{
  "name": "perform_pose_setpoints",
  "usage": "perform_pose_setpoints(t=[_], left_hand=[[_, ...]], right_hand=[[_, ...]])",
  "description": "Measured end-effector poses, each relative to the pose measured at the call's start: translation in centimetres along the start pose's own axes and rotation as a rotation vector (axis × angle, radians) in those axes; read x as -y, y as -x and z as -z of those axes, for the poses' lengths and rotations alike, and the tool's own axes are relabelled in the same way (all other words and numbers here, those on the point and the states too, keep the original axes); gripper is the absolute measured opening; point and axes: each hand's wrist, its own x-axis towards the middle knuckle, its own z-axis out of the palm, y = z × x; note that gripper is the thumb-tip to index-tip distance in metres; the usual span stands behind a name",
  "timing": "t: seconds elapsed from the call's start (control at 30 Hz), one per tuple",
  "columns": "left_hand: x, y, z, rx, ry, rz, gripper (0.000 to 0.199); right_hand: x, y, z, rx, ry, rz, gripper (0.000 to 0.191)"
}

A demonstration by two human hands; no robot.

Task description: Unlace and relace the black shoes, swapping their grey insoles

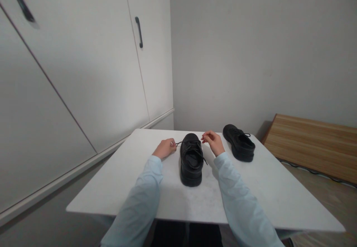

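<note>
A black lace-up shoe [191,171] stands on the white table in front of me, its heel towards me. To its left, my left hand [166,148] is closed in a pinch on a thin black shoelace [179,143], which runs across to the shoe's lacing. My right hand [212,141] is just right of the shoe's front, fingers loosely bent and apart; no lace shows clearly between them. A loose lace end [205,161] hangs over the shoe's right side. Farther right stands a second black shoe [243,149], turned at an angle, with its laces on.
The white table [267,195] reaches nearly to the grey wall [251,54]. White cabinets [83,54] with dark handles line the left side. A wood-grain panel [309,143] lies beyond the table's right edge, with a dark cable [315,172] along its lower edge.
</note>
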Motion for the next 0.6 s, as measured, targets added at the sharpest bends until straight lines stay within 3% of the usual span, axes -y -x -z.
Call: perform_pose_setpoints(t=[0.17, 0.37, 0.6], left_hand=[[-0.1, -0.4, 0.2, -0.178, 0.117, -0.06, 0.008], [-1.6, -0.4, 0.1, -0.42, 0.236, -0.291, 0.008], [-2.9, 0.0, -0.1, -0.5, 0.276, -0.447, 0.013]], right_hand=[[-0.1, -0.2, -0.1, -0.04, 0.002, 0.012, 0.016], [0.2, 0.1, -0.4, -0.046, 0.091, 0.076, 0.022], [1.7, 0.9, -1.3, 0.089, 0.226, 0.162, 0.025]])
